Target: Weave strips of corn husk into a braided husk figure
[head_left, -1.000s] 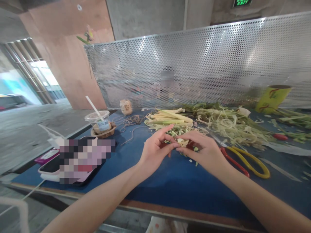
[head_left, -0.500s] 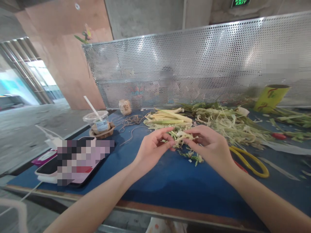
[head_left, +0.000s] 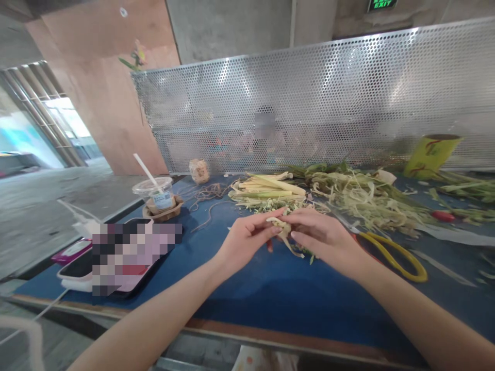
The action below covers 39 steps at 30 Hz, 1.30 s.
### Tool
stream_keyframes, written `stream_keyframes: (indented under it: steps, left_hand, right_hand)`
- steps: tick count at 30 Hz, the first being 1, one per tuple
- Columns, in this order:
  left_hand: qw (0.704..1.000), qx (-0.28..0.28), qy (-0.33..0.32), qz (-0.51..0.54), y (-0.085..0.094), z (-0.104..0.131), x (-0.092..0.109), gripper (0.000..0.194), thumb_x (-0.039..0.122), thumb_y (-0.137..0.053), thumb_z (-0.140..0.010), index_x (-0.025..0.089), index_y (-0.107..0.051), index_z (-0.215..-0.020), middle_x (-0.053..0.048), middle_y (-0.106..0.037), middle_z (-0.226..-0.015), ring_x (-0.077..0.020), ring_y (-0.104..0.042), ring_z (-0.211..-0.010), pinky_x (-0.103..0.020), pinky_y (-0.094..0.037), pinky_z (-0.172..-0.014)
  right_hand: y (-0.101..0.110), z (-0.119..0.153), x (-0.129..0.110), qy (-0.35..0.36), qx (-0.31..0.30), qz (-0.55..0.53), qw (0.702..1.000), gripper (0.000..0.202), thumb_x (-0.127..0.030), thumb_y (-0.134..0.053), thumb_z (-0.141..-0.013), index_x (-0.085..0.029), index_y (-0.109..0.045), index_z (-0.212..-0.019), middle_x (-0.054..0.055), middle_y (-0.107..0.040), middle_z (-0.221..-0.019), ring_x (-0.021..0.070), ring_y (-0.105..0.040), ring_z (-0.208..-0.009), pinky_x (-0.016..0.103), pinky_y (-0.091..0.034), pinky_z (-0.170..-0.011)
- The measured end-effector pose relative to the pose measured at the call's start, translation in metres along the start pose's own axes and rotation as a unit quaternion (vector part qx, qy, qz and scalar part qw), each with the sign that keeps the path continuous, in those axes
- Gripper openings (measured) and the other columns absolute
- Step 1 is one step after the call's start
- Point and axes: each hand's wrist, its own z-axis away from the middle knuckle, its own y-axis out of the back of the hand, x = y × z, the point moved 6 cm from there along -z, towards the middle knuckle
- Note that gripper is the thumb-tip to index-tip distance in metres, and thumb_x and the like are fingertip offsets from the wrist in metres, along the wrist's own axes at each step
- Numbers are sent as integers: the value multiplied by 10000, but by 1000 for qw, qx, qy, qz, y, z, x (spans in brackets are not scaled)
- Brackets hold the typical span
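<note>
Over the middle of the blue table, my left hand pinches one side of a pale, curled plant strip. My right hand has its fingers closed on the strip's other side. One narrow end of it dangles below the fingertips. Just behind and beneath my hands are small green sprigs, partly covered by the fingers. A bundle of pale yellow-green stalks lies farther back. Right of my right hand lie yellow-handled scissors, their blades partly hidden.
Heaped dry leaves and stems spread across the back right, near a yellow-green tube. Loose twine and a cup with a straw are at the back left. Phones lie front left. A perforated metal screen borders the table's back.
The pale strip has turned between my fingers, and one end now hangs downward. My right hand has lowered slightly, with its fingers closer to my left hand.
</note>
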Motion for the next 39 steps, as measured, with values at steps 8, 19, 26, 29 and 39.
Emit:
stream_keyframes:
  steps: [8, 19, 26, 29, 39]
  left_hand:
    - [998, -26, 28, -44, 1, 3, -3, 357, 263, -560, -762, 143, -597, -1097, -32, -667, -654, -74, -501, -491, -199, -440, -493]
    - [998, -6, 37, -53, -9, 3, -8, 272, 351, -604, -718, 122, -604, -863, 32, -529, -525, -41, -429, -430, -148, -335, -404]
    - [997, -20, 62, -32, -9, 5, -9, 300, 425, -585, -714, 127, -557, -719, 55, -452, -477, -41, -404, -413, -156, -306, -398]
    - [997, -19, 75, 5, -8, 5, -8, 291, 417, -585, -719, 128, -544, -714, 59, -446, -472, -32, -394, -403, -152, -305, -397]
    - [996, -28, 74, 35, -1, 3, -9, 275, 378, -625, -697, 137, -531, -792, 74, -426, -500, -21, -359, -364, -156, -272, -357]
  right_hand:
    - [21, -5, 14, -109, 79, -53, 990, 105, -234, -601, -708, -188, -687, -747, 0, -608, -574, 119, -562, -523, 234, -491, -518]
    - [9, 0, 14, -100, 109, -51, 988, 111, -223, -596, -718, -212, -635, -821, -20, -604, -679, 80, -544, -431, 222, -474, -444]
    - [21, -1, 5, -67, 156, -98, 981, 97, -201, -592, -727, -211, -525, -796, -45, -551, -580, 108, -577, -504, 236, -483, -519]
    - [24, -2, 5, -74, 159, -122, 977, 130, -213, -594, -727, -210, -477, -782, -50, -539, -572, 113, -576, -492, 247, -484, -522]
    - [-5, 0, 4, -71, -81, 94, 990, 273, -332, -473, -820, -178, -490, -596, -27, -517, -554, 86, -478, -518, 205, -366, -516]
